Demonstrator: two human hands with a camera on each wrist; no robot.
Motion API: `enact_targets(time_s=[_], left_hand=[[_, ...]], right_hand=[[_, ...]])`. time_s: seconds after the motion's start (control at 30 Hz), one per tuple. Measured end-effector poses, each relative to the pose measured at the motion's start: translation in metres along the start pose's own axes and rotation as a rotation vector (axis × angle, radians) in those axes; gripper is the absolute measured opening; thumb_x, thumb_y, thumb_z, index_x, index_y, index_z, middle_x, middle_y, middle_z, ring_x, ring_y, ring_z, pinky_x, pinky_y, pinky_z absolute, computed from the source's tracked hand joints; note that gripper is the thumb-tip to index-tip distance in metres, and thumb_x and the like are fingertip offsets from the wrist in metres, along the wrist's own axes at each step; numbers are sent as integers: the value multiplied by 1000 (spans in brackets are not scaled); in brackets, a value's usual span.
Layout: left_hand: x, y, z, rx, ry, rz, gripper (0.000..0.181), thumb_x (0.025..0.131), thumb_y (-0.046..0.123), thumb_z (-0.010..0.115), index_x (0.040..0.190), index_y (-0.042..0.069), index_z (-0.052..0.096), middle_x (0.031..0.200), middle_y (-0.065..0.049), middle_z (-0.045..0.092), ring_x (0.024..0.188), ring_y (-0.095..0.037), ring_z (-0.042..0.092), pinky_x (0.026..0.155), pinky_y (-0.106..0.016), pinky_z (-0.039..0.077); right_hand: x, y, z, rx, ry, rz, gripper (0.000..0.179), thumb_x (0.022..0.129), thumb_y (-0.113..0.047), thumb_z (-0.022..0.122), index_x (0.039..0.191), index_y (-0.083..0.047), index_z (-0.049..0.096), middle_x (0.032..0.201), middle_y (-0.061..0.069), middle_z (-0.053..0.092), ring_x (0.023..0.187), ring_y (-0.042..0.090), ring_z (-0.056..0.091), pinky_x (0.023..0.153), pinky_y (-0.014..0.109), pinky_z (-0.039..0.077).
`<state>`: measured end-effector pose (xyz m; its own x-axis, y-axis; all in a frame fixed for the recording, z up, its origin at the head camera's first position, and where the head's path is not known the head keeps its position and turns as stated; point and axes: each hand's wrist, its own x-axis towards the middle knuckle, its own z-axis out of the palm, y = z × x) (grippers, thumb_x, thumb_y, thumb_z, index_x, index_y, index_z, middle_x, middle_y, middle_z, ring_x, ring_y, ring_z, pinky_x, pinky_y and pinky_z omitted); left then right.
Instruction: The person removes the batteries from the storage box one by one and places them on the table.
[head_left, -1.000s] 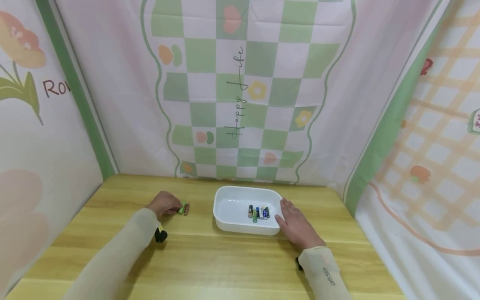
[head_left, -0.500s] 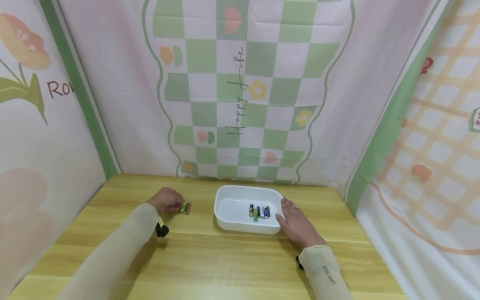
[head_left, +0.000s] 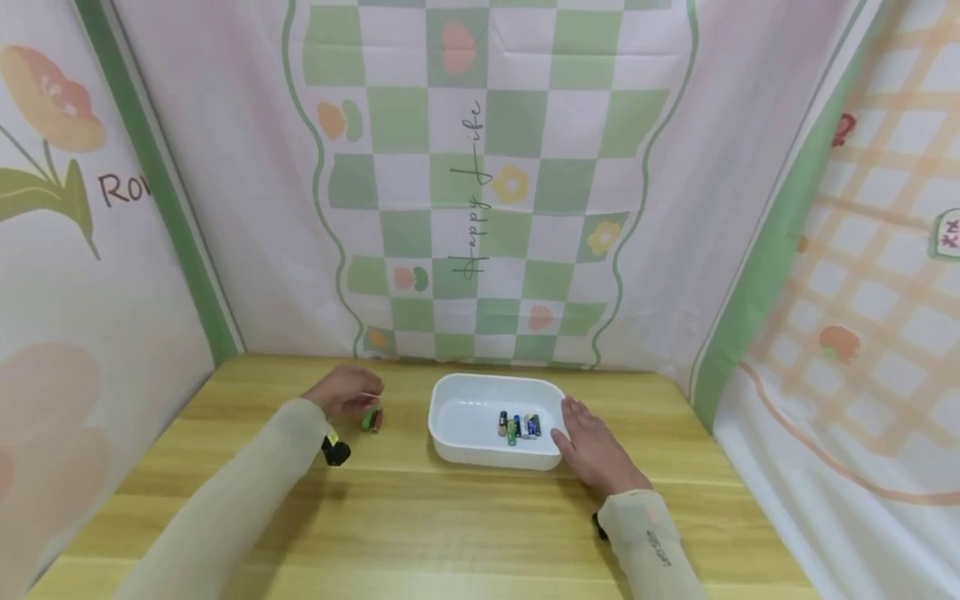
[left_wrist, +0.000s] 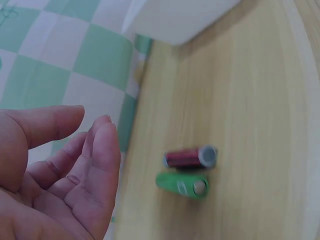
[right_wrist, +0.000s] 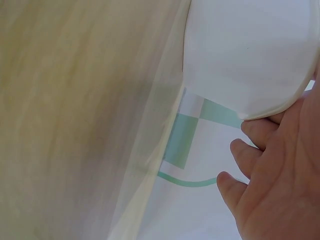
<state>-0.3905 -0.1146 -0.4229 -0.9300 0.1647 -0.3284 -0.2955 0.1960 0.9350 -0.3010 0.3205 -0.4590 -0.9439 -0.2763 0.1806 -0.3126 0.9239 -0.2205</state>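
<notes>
My left hand point(head_left: 347, 389) hovers just beyond two batteries on the table. Its thumb and fingers are apart with nothing between them in the left wrist view. A green battery point(left_wrist: 182, 185) and a dark red battery point(left_wrist: 187, 158) lie side by side there. In the head view, a white tray point(head_left: 468, 454) stands to their right. Several batteries point(head_left: 519, 427) of mixed colours lie in its right half. My right hand point(head_left: 600, 447) rests against the tray's right end, fingers extended. In the right wrist view, its fingertips point(right_wrist: 252, 131) touch under the tray's rim.
The wooden table point(head_left: 465, 525) ends at a checkered green and white cloth point(head_left: 480, 250) at the back. More printed cloth hangs on the left point(head_left: 90, 275) and right point(head_left: 847, 350) sides.
My left hand has come away from the green battery, shifting a little right and outward above the pair. My right hand stays at the tray.
</notes>
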Motion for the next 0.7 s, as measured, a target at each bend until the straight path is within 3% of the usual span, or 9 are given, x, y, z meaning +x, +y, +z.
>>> enact_targets(time_s=[0.27,0.37,0.5,0.7], left_hand=[[2,19,13,-10,-52,45,39,83,3,57,118,-5,44,104,-19,53,79,-25,61,80,-39,50],[1,26,18,-10,-66,45,45,81,4,59,122,-3,41,108,-22,51,84,-28,60,79,-38,51],[1,32,24,-26,-64,24,42,80,5,62,118,-2,47,115,-23,50,88,-28,59,78,-35,51],[1,37,35,-73,-88,25,33,82,4,60,112,-5,52,109,-21,55,97,-32,57,81,-36,50]], right_hand=[[-2,-1,-1,7,-6,4,65,94,-47,24,141,-4,12,147,8,9,133,26,6,107,45,12],[-1,-1,-1,-1,-7,1,64,94,-46,25,141,-3,12,147,8,9,133,26,7,107,46,12],[-1,-1,0,-2,-5,1,64,94,-46,25,141,-4,12,147,9,10,133,26,6,107,46,13],[-1,0,0,-3,-1,2,65,94,-48,23,141,-4,12,147,8,9,133,25,6,107,46,12]])
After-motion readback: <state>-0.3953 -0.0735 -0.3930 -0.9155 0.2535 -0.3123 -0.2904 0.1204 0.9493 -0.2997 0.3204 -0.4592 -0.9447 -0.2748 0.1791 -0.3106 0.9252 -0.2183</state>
